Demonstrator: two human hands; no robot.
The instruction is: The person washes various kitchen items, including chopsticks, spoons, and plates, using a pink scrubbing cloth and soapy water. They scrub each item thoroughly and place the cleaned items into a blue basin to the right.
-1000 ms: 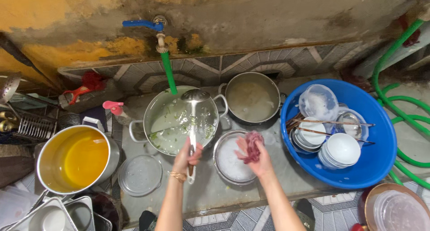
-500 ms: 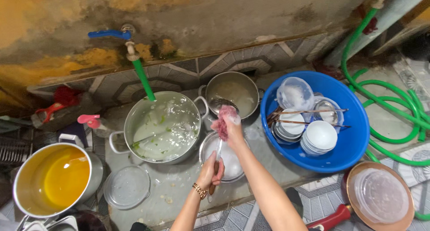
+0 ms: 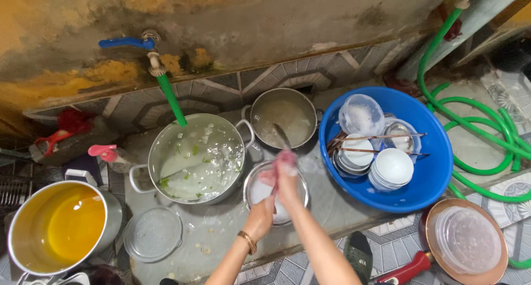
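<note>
Left hand: left hand (image 3: 260,217) hangs over the small round steel bowl (image 3: 275,192), fingers curled on a slim ladle handle, as best I can tell.
Right hand: right hand (image 3: 288,180) has its fingers clamped on a pink scrubbing cloth (image 3: 281,164) just above that bowl.
Ladle: steel ladle (image 3: 281,136) reaches up into the smaller grey steel pot (image 3: 283,118).
Handling: the ladle is likely stiff, light and slippery when wet; best held along the handle.
Nearby: large soapy steel pot (image 3: 193,159); blue plastic basin (image 3: 431,177).
</note>
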